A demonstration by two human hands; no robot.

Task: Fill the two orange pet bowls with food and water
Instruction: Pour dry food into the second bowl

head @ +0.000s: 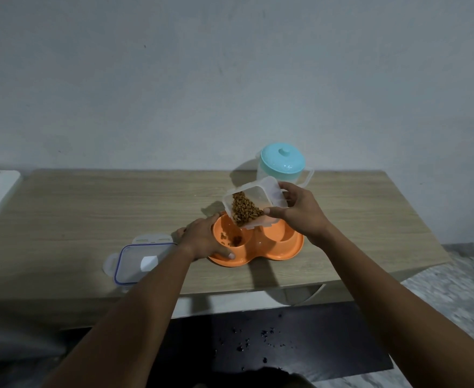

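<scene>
An orange double pet bowl (261, 249) sits on the wooden table. Its left bowl (230, 236) holds a few brown kibble pieces; the right bowl (282, 233) looks empty. My right hand (297, 211) grips a clear plastic container (251, 201) of kibble, tilted with its mouth down over the left bowl. My left hand (205, 239) holds the bowl's left rim, thumb on the front edge. A clear water jug with a teal lid (282, 163) stands behind the container.
The container's clear lid with a blue seal (135, 261) lies left of the bowl near the table's front edge. The wooden table (90, 208) stands against a pale wall. Below it lies a dark mat (300, 340) with scattered dark crumbs.
</scene>
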